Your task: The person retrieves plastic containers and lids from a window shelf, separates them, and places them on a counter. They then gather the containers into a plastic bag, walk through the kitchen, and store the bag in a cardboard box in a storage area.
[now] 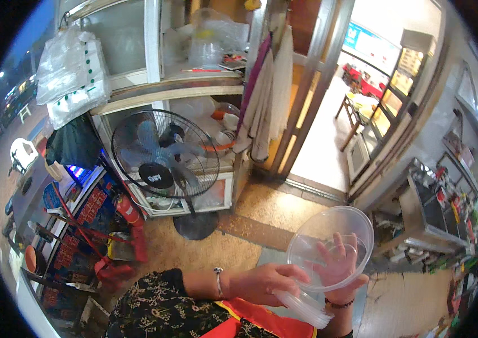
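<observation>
My left hand (266,281) comes in from the left and grips a stack of thin clear plastic pieces with rims (306,309), either lids or nested bowls. Its fingertips reach the near rim of a clear round plastic bowl (302,249). Behind that bowl, my right hand (340,268) shows through the plastic, fingers spread, with its thumb along the lower rim. The bowl is tilted with its wide mouth towards me, and nothing shows inside it. A red apron (260,319) with yellow edging lies beneath the stack.
A black standing fan (165,154) stands ahead on the left before a white-framed cabinet (205,205). A fire extinguisher (128,209) is further left. Cloths (264,97) hang beside an open doorway (317,156). A dark shelf unit (427,219) with bottles lines the right.
</observation>
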Motion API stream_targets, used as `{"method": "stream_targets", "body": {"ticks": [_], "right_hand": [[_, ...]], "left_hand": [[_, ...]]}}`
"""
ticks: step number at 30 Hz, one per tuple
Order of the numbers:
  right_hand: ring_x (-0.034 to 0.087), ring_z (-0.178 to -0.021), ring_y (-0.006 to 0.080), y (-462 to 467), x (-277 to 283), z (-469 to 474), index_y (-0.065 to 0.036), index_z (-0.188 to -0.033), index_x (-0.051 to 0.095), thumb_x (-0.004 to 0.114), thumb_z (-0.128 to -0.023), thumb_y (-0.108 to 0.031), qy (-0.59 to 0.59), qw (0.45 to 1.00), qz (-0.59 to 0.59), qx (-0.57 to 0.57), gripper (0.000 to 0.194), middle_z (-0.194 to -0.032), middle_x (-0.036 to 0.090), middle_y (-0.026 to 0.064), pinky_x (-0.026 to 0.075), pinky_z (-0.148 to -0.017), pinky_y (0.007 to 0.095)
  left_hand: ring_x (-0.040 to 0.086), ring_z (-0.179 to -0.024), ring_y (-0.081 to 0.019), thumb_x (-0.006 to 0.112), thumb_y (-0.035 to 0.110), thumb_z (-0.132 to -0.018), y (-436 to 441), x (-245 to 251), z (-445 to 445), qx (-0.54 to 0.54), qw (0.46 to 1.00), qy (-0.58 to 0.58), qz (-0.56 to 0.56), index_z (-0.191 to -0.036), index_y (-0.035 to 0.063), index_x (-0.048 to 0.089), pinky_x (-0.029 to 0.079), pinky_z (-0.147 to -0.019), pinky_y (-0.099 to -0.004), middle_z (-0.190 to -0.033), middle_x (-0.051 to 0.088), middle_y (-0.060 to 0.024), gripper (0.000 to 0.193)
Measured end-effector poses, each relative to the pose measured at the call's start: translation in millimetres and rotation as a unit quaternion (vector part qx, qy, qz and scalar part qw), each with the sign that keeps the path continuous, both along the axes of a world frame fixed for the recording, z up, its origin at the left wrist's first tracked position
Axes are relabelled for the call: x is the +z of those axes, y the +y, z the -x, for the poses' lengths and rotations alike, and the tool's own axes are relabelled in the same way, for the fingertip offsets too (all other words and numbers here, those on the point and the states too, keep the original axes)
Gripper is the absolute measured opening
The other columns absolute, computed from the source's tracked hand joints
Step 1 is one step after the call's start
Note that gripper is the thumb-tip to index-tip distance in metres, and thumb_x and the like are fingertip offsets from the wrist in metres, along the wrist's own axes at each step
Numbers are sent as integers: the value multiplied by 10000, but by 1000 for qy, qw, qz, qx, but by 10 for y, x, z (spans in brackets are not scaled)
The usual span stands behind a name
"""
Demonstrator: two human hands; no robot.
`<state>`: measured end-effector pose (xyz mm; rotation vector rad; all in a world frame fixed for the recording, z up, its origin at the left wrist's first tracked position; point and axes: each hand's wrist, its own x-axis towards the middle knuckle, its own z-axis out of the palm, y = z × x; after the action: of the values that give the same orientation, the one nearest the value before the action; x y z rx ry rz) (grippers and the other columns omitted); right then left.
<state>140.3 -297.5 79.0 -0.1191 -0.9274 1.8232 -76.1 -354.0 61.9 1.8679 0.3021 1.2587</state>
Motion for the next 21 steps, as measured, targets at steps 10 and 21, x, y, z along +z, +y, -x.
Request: {"method": "stream_targets", "body": {"ticks": [10,21], "right_hand": [[323,-1339,370,1516,664,1675,-206,-1495,102,711,-684,-641,-38,984,-125,121,1103,-1517,215,135,412,-945,651],[385,-1301,346,2771,1323,3207,-84,-1461,204,749,-701,-525,-24,964,-219,146,1034,-1475,283,166,465,-955,528]], "left_hand": [[565,-1100,-355,713,88,-748,906,387,1495,157,972,97,-143,-987,75,612,493,-879,-376,-1262,523,-173,259],[478,-1252,-357,692,136,-797,1100,647,2398,338,937,63,-59,-1066,47,669,486,-910,-393,-1436,344,-232,284]]}}
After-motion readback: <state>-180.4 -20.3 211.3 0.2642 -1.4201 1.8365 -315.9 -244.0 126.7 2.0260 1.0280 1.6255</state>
